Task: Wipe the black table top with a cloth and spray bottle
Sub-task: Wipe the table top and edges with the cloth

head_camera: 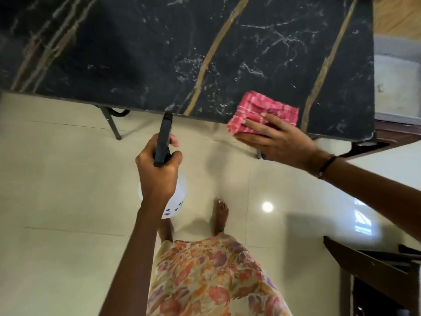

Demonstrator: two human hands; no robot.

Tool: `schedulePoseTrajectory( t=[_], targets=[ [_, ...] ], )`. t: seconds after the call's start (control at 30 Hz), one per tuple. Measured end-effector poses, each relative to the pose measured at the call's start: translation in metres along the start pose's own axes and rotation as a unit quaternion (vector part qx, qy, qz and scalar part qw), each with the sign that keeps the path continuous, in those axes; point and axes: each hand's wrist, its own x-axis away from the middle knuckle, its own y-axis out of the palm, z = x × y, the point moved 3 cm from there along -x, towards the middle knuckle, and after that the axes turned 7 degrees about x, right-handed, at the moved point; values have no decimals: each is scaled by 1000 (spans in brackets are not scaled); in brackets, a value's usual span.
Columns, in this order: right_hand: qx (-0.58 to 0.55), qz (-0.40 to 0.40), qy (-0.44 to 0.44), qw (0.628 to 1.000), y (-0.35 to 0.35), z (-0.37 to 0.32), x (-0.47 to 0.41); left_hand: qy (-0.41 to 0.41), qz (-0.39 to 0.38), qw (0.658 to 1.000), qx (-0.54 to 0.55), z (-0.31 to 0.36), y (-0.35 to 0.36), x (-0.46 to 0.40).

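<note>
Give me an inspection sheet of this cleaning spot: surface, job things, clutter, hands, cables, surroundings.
Surface: black marble-look table top with gold veins; fine droplets near the front edge.
Job's things: folded pink checked cloth flat on the table's near right corner; spray bottle, black head, white body, held off the table over the floor.
Clutter: nothing seen.
Hands: left hand grips the bottle; right hand presses the cloth.
Cables: nothing seen.
Surroundings: glossy cream floor tiles, dark wooden furniture at right.

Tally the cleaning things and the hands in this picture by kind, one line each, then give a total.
Cloth, pink checked: 1
Spray bottle, black head, white body: 1
Hands: 2, left hand, right hand
Total: 4
</note>
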Motion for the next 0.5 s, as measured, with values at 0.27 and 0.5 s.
schedulePoseTrajectory(
  t=[0.27, 0.5],
  targets=[
    [-254, 92, 38, 962, -53, -4, -184, -19, 80, 995, 49, 10, -101, -33],
    [-442, 79, 65, 891, -84, -20, -325, -34, 139, 988, 51, 18, -217, -89]
  ],
)
